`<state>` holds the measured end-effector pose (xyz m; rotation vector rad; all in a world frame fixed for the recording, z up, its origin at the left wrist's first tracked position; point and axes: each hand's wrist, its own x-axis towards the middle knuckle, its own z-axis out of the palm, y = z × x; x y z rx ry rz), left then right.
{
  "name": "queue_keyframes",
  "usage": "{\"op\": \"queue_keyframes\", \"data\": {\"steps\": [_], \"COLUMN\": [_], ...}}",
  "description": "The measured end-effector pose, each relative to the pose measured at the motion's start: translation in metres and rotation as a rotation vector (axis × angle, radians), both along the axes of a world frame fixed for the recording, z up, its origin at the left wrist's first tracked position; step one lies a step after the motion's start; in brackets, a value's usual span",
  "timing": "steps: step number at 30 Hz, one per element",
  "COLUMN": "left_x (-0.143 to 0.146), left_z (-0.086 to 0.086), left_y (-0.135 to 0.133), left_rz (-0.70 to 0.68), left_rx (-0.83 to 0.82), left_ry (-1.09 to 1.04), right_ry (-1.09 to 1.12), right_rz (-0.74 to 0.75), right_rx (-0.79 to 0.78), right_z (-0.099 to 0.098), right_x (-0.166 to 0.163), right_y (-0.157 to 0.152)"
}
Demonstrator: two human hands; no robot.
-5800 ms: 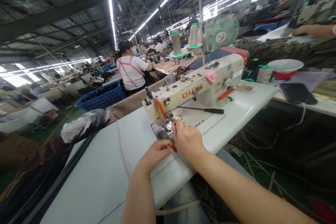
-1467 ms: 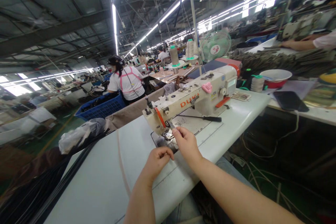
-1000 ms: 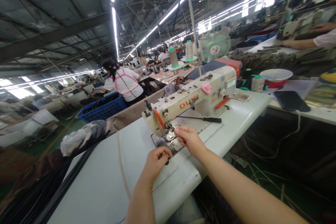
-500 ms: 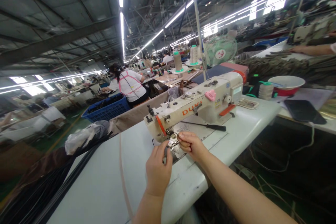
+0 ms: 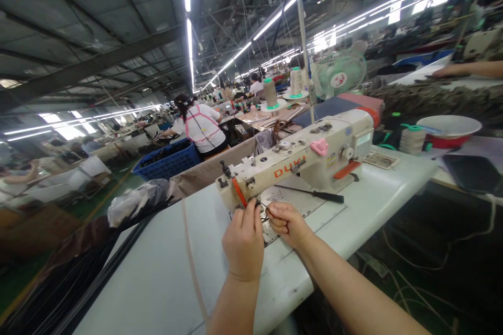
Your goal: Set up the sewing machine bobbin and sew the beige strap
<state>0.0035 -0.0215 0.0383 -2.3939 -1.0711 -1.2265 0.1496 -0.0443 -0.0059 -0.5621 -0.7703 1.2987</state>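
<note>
A white sewing machine with orange trim stands on the pale table. My left hand is up at its needle area, fingers bent and pressed together against the parts below the head. What those fingertips hold, if anything, is hidden. My right hand is closed just right of them, around a thin dark tool that points at the needle area. Its handle is inside my fist, so its kind is unclear. Behind my right hand, a long screwdriver with a black handle lies on the machine bed.
A pink item sits on the machine arm. Thread cones and a green fan stand behind. Black strips hang along the table's left side. A co-worker sits beyond a blue basket. Rightward are a bowl and a phone.
My left hand has risen from the needle plate to the parts beneath the machine head, its fingers now closed together. My right hand stays close by, still gripping the thin tool. The view has shifted slightly.
</note>
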Motion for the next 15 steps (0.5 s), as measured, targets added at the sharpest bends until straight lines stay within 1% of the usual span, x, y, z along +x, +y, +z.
{"op": "queue_keyframes", "data": {"steps": [4, 7, 10, 12, 15], "left_x": [0.002, 0.003, 0.003, 0.003, 0.002], "left_z": [0.001, 0.003, 0.004, 0.004, 0.002], "left_y": [0.003, 0.004, 0.003, 0.0, -0.004], "left_rz": [0.064, 0.066, 0.036, -0.002, -0.086], "left_rx": [0.041, 0.077, 0.113, 0.112, 0.002], "left_ry": [0.062, 0.083, 0.087, 0.041, -0.105], "right_ry": [-0.016, -0.045, -0.104, -0.171, -0.284], "right_rz": [-0.012, -0.029, -0.044, -0.051, -0.108], "right_rx": [0.002, 0.005, 0.007, 0.001, -0.019], "right_z": [-0.002, -0.001, 0.001, 0.0, 0.0], "right_x": [0.0, -0.001, 0.001, 0.004, 0.012], "right_y": [0.0, -0.002, -0.007, -0.011, -0.015]}}
